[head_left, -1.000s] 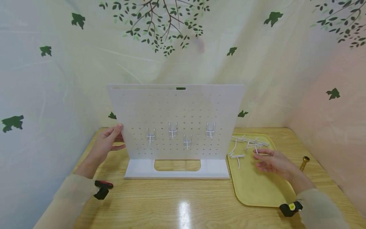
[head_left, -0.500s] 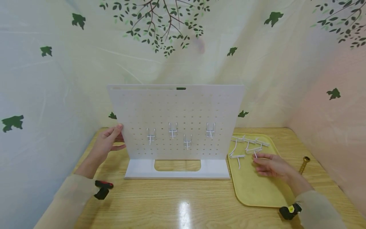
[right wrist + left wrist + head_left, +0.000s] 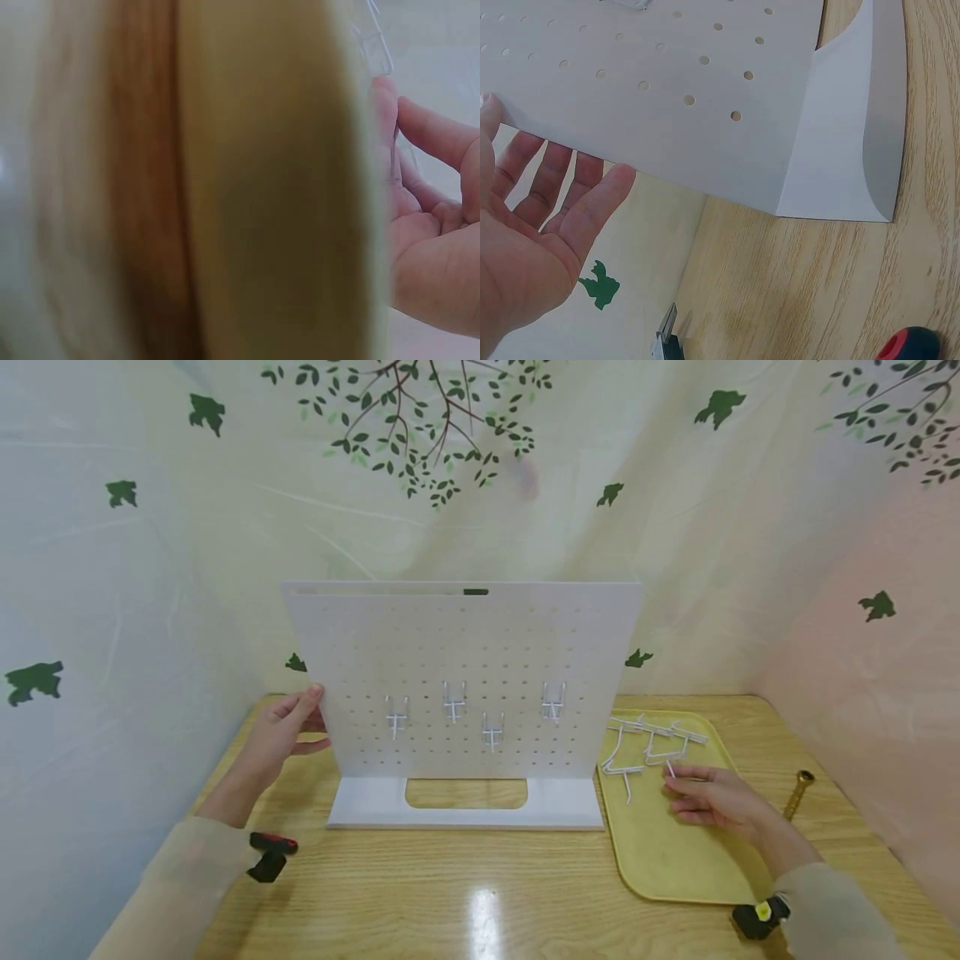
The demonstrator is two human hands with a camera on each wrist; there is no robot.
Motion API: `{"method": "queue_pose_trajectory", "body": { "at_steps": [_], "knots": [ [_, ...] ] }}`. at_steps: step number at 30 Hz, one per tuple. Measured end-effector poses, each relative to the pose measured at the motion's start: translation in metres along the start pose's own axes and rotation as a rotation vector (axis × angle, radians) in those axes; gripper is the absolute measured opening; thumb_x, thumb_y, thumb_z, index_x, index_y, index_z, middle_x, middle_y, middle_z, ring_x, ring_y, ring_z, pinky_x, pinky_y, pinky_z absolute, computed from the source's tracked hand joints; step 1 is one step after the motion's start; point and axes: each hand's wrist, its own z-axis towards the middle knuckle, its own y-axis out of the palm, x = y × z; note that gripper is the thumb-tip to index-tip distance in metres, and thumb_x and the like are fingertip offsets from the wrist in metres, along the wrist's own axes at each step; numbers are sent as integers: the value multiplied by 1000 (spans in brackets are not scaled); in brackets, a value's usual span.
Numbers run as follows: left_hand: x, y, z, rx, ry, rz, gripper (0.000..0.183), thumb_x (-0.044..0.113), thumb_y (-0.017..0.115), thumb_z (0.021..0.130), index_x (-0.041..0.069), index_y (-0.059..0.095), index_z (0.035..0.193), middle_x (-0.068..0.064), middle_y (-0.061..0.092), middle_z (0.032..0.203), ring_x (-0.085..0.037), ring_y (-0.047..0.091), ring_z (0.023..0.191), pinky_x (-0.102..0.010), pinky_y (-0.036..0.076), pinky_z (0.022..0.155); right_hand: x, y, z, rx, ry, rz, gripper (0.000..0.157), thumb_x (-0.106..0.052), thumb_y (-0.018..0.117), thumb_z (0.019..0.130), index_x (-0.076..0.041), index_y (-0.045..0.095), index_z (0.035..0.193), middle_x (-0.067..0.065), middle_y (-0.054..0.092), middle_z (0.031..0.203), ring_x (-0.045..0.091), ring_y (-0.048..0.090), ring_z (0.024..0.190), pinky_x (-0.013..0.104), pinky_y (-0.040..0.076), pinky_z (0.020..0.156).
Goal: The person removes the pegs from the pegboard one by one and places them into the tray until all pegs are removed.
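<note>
Standing on the table [image 3: 420, 893], the pegboard [image 3: 420, 643] is just beside a yellow tray [image 3: 675, 872] nearer the right edge. The left hand [image 3: 277, 727] has the pegboard's left edge between thumb and fingers; the right hand [image 3: 716, 797] pinches a white hook [image 3: 670, 768] over the tray, loose hooks [image 3: 632, 770] toward its far edge. IMO lifting straight up should avoid snags.
</note>
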Motion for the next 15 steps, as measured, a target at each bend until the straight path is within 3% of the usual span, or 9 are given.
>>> {"method": "queue_pose_trajectory", "body": {
  "at_steps": [5, 15],
  "knots": [
    [0, 0, 0, 3, -1, 2, 47, 54, 57, 100, 9, 68, 100, 0, 67, 94, -21, 67, 91, -37, 62, 77, 1, 1, -2, 18, 6, -25, 19, -13, 60, 104, -10, 61, 123, 1, 73, 102, 16, 73, 82, 33, 62, 76],
    [0, -1, -1, -4, -1, 3, 49, 55, 56, 100, 8, 68, 105, -4, 66, 99, -19, 67, 90, -38, 62, 78, 0, 5, -6, 23, 36, -62, 44, -16, 63, 103, 1, 48, 141, 2, 73, 103, 19, 74, 80, 33, 62, 72]
  ]
}}
